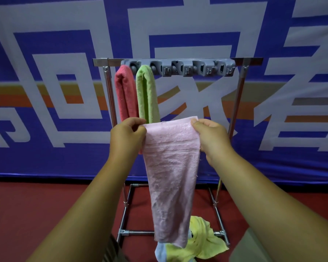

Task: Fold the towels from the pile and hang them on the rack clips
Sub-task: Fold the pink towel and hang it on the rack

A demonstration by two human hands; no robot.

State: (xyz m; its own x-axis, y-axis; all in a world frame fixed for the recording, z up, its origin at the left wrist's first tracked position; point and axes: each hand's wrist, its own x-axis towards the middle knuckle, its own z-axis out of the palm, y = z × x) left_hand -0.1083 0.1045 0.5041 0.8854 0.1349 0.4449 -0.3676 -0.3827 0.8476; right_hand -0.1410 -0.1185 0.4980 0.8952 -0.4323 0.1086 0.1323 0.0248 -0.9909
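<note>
Bottom of frame, nearest: pile on the red floor [36,214], a crumpled yellow towel [203,241] w/ a light blue towel [160,252] just beside it at lower left, both lying at the front base bar of the rack [254,60]. Above the pile, the pink towel [172,176] hangs lengthwise, its bottom edge reaching down in front of the yellow one; can't tell if they touch. Both hands up at chest level, arms extended: left hand [128,133] pinches the pink towel's top left corner, fingers curled; right hand [209,133] pinches the top right corner, thumb on the front side. Top edge is stretched roughly level btwn them. Behind: metal-tube rack, upright, grey clip strip [197,69] fixed along the top bar. Two folded towels hang from the leftmost clips, red towel [124,93] then green towel [147,95] just right of it, sides close together. Clips to the right of them hold nothing. Far bg: blue banner [45,72] w/ large white characters and orange stripes.
</note>
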